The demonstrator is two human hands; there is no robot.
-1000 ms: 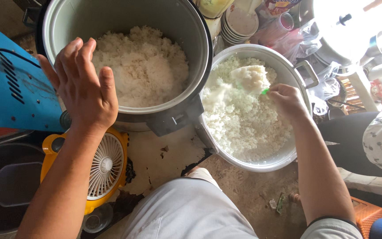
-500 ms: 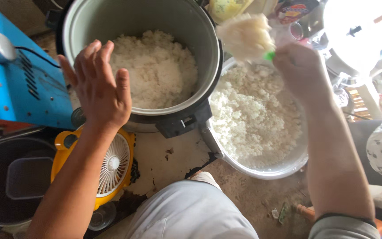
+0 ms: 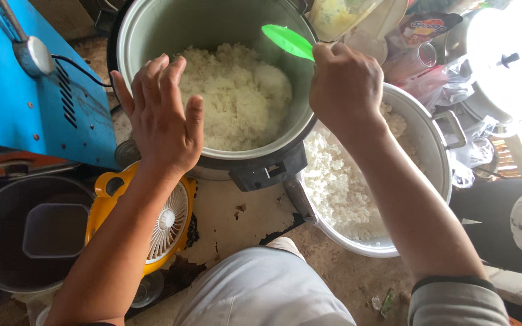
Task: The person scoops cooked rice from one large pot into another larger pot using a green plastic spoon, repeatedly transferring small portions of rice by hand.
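A large rice cooker pot (image 3: 152, 24) stands in front of me, half full of white cooked rice (image 3: 237, 96). My left hand (image 3: 161, 118) rests flat, fingers spread, on the pot's near-left rim and holds nothing. My right hand (image 3: 345, 84) is closed on a green rice paddle (image 3: 288, 41), whose bare blade points left over the rice in the pot. Under my right forearm sits a wide metal basin (image 3: 433, 139) with more white rice (image 3: 339, 181) in it.
A blue metal box (image 3: 25, 102) stands at the left. Below it are a dark bucket (image 3: 7, 259) and a small yellow fan (image 3: 164, 223). Stacked dishes, bags and a white lid (image 3: 502, 54) crowd the upper right. My knee (image 3: 261, 290) is at the bottom.
My right hand lifted a paddleful of rice out of the basin and swung left to the cooker pot. The paddle blade is now bare. My left hand stayed on the rim.
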